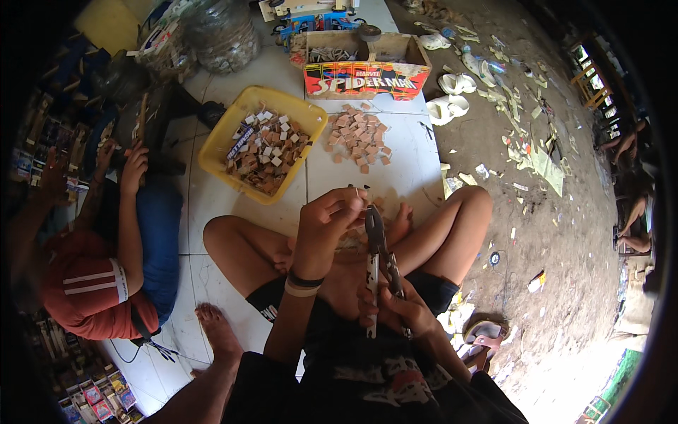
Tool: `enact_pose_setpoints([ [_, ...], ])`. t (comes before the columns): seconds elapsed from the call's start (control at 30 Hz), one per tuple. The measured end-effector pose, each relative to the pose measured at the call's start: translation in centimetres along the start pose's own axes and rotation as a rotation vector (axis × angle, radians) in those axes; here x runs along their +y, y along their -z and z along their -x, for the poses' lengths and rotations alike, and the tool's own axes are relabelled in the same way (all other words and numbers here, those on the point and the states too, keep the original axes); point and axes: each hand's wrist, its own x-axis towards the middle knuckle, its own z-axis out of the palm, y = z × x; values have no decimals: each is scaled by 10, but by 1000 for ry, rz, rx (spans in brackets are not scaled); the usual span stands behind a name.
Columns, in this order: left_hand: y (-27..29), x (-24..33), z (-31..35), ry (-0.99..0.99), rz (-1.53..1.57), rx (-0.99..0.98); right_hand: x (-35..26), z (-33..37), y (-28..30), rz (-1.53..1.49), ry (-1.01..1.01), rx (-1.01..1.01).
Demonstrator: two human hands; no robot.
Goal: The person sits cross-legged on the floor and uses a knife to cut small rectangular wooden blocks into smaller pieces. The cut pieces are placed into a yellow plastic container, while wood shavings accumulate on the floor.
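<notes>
In front of my crossed legs, my right hand (404, 311) is closed round the handles of a pair of metal pliers (374, 227), whose jaws point away from me. The handles look worn and patchy. My left hand (326, 225) is raised just left of the jaws, its thumb and fingers pinched on a thin, small piece with dark ends (359, 188). What kind of piece it is, I cannot make out. Beyond my hands lies a loose pile of small brown square tiles (359, 136). Left of it, a yellow plastic basin (212, 157) holds many more brown and white squares.
A red printed box (364, 79) with small metal pieces stands at the back, beside a blue toy vehicle (304, 25). On the left sits a co-worker in a red shirt (92, 286). White tiled floor (233, 198) meets littered bare ground (519, 226) on the right.
</notes>
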Motion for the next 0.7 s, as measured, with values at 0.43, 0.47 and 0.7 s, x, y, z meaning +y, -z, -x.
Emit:
enact_pose_setpoints([
  [0.43,11,-14,-9,-130,-314,-35,-24,11,11,684,-115,383],
  [0.47,10,-18,-9,-141,-328,-38,-26,14,6,607,-116,407],
  [0.7,6,-27,-5,-137,-359,-82,-45,17,-22,407,-193,397],
])
